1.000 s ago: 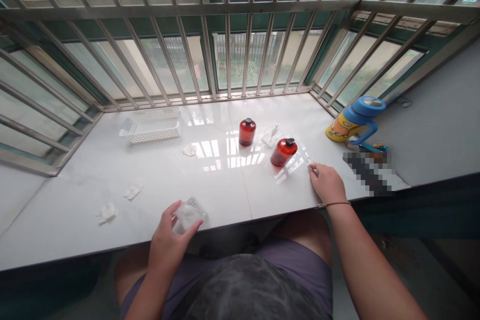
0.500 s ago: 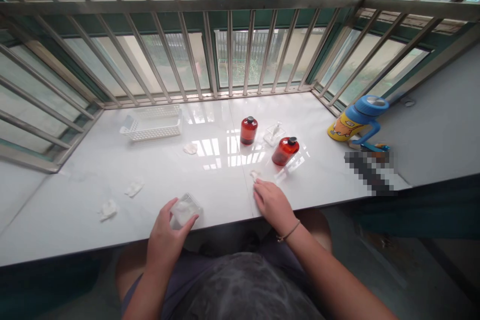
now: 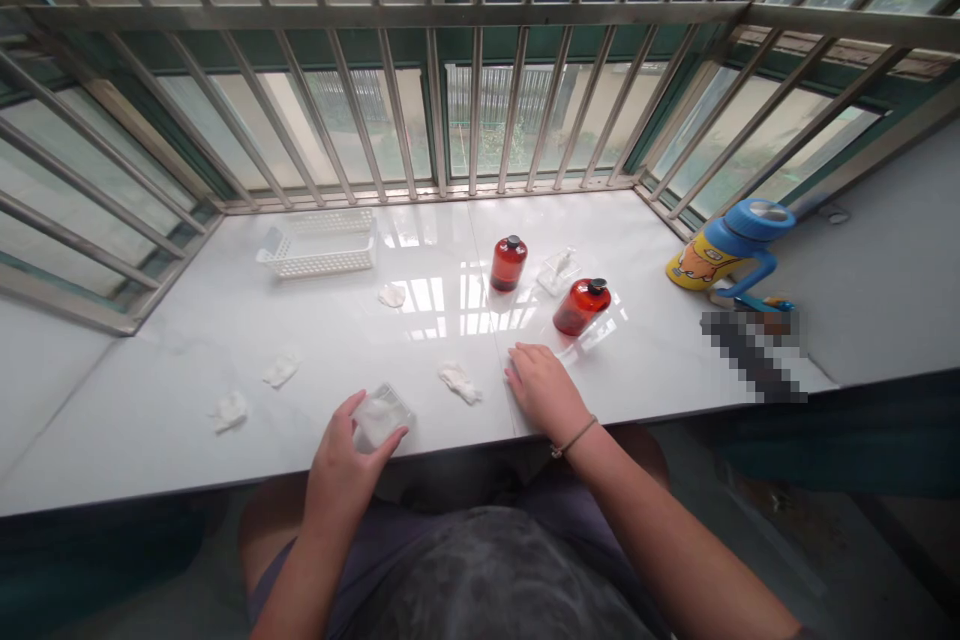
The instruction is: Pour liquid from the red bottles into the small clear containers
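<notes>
My left hand (image 3: 343, 450) grips a small clear box (image 3: 382, 416) near the table's front edge, thumb on one side and fingers on the other. Palm down on the white table, my right hand (image 3: 546, 385) has its fingers stretched out and holds nothing visible. Left of it lies a crumpled white tissue (image 3: 460, 383). Just beyond the right hand is a red bottle (image 3: 581, 308) with a black cap, and a second red bottle (image 3: 509, 264) stands further back. A clear lid-like piece (image 3: 559, 271) lies between and behind them.
A white perforated basket (image 3: 322, 245) is at the back left. More tissues lie at left (image 3: 229, 412), (image 3: 281, 371) and mid-table (image 3: 391, 295). A blue and yellow flask (image 3: 724, 245) stands at the right, beside a blurred dark object (image 3: 754, 357). Window bars border the back.
A white tissue now lies between my hands; earlier a white piece was at my right fingertips. My right hand has let go of it. The whole view has shifted slightly.
</notes>
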The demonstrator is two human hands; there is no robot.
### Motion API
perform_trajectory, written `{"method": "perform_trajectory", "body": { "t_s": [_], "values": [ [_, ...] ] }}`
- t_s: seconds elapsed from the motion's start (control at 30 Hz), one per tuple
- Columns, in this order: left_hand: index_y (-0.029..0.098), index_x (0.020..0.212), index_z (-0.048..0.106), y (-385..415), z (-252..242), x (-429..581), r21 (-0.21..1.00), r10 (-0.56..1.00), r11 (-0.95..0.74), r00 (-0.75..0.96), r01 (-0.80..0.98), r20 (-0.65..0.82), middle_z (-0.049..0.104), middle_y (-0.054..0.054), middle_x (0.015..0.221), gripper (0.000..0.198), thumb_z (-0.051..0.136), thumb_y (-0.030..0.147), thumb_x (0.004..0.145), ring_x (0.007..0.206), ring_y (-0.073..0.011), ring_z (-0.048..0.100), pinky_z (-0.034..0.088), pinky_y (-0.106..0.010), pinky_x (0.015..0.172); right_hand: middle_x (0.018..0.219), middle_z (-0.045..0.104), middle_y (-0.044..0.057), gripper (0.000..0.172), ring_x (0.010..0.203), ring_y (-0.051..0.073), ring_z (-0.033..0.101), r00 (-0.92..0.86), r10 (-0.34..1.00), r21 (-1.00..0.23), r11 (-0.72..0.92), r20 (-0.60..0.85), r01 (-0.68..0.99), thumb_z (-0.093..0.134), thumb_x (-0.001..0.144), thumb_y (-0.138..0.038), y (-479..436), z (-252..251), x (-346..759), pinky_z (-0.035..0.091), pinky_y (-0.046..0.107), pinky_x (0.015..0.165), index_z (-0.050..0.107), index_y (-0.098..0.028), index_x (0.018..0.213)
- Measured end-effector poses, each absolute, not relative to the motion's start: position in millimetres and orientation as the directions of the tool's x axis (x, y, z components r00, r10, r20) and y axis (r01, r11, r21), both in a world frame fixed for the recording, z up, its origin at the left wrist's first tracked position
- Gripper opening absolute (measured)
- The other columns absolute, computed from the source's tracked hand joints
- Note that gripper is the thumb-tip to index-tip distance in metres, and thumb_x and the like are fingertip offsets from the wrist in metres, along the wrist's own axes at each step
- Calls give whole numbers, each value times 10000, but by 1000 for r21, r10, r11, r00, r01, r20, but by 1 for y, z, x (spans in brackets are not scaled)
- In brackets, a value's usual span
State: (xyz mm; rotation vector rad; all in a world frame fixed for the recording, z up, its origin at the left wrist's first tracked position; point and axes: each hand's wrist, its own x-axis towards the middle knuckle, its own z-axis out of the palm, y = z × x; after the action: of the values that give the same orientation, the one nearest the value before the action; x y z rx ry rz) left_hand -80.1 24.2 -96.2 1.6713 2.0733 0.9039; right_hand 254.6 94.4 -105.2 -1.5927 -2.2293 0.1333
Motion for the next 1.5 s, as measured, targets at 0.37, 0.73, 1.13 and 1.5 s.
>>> {"method": "perform_trajectory", "body": {
  "t_s": [0.37, 0.73, 1.13, 1.5],
  "values": [
    [256, 1441, 562, 26, -101, -83, 636, 954, 95, -253, 766, 163, 667, -122, 1463, 776, 791, 659, 819, 1175, -361, 737, 614, -527, 1062, 1466, 651, 196, 331, 1274, 327, 642, -569, 771, -323, 637, 286, 700, 576, 1059, -199, 62, -104, 173, 525, 525, 1164, 674, -91, 1356],
    [268, 1437, 565, 26, -101, -83, 636, 959, 91, -240, 766, 152, 656, -114, 1475, 741, 778, 642, 834, 1233, -374, 710, 604, -529, 1081, 1280, 714, 263, 266, 1203, 350, 678, -211, 947, -276, 276, 241, 921, 524, 1060, -157, 108, -115, 256, 556, 503, 1084, 728, -54, 1198],
    [255, 1408, 578, 30, -105, -84, 635, 956, 64, -230, 770, 182, 681, -117, 1411, 751, 789, 673, 821, 1170, -356, 730, 614, -528, 1063, 1365, 720, 113, 280, 1276, 236, 644, -623, 723, -282, 691, 299, 665, 595, 1053, -243, 74, -117, 151, 471, 351, 1222, 722, -134, 1277],
    [266, 1395, 592, 29, -107, -85, 669, 957, 67, -237, 741, 167, 680, -103, 1428, 727, 790, 659, 817, 1228, -363, 707, 599, -538, 1101, 1192, 742, 251, 341, 1250, 364, 667, -202, 950, -245, 259, 237, 934, 511, 965, -9, 152, -113, 259, 488, 515, 1152, 760, -76, 1188]
  ]
}}
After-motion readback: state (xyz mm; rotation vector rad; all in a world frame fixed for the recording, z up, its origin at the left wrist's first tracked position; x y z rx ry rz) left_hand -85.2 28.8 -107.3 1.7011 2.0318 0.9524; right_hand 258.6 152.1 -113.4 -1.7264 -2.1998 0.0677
